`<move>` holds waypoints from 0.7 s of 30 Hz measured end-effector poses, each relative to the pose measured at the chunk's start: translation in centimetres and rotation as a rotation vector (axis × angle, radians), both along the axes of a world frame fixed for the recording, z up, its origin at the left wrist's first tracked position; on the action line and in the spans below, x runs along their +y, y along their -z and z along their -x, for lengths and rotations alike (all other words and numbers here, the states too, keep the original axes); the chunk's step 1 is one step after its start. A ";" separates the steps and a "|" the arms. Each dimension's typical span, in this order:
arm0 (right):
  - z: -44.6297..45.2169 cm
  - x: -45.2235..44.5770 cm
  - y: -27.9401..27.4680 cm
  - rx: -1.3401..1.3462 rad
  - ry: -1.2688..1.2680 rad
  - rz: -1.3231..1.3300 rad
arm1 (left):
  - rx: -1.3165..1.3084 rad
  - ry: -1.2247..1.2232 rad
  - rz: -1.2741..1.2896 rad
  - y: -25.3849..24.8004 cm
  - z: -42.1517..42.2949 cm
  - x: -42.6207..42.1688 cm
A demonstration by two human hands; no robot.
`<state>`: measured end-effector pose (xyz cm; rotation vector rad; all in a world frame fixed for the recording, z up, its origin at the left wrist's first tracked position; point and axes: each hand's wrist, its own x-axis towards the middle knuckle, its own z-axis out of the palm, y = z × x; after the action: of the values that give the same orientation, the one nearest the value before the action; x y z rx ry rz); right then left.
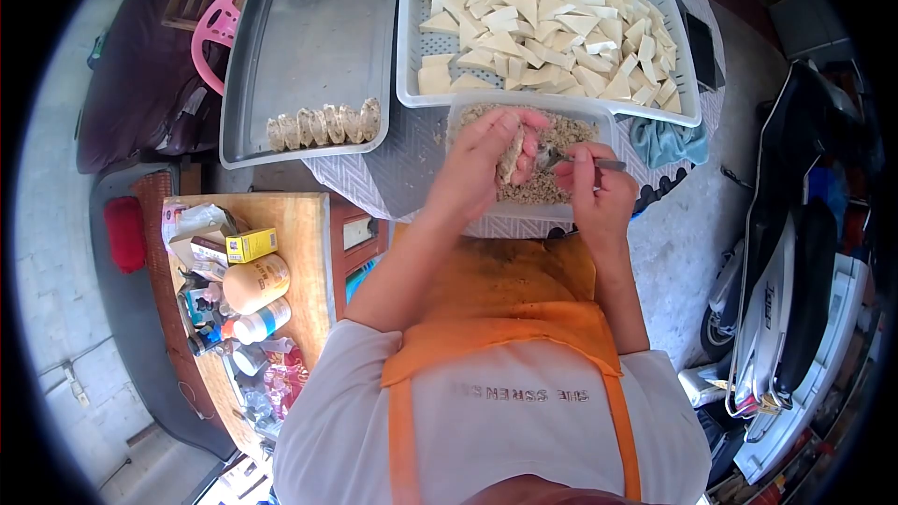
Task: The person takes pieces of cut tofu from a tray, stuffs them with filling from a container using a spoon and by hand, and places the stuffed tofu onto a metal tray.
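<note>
My left hand (477, 154) is closed around a pale tofu piece (512, 151) with grainy filling on it, held over a clear plastic tub (458, 112). Brownish minced filling (533, 192) covers the bottom of the tub. In my right hand (599, 189) is a metal spoon (610, 165), its bowl close to the fingers of my left hand and partly hidden. Behind the tub, a white perforated tray (409, 37) holds a heap of cut tofu pieces (552, 28), many of them triangular. Several filled tofu pieces (327, 123) stand in a row on a metal tray (304, 28).
A teal cloth (669, 142) lies beside the tub on the patterned tablecloth (486, 226). At the left, a wooden table (304, 271) carries bottles and a yellow box (251, 245). A pink chair back (220, 28) and a parked scooter (776, 290) stand nearby.
</note>
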<state>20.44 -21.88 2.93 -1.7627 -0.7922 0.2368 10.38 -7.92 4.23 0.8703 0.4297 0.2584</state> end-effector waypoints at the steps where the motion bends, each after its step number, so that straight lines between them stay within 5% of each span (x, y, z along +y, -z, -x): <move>1: 0.1 -0.1 0.0 0.046 0.017 -0.050 | -0.011 -0.036 0.061 -0.3 -0.1 0.0; 6: -0.1 -0.2 0.2 0.146 0.022 -0.095 | -0.037 -0.104 0.297 -0.2 -0.2 0.0; 18: 0.4 -0.6 -0.7 0.207 -0.009 -0.091 | -0.117 -0.112 0.144 -0.4 0.4 0.4; 21: 0.5 -0.4 -0.8 0.353 -0.039 -0.148 | -0.008 -0.477 -0.014 -1.4 -1.6 -1.4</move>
<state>19.94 -22.30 3.75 -1.5115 -0.5728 0.4881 12.01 -9.28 5.65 0.7714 0.6263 0.7035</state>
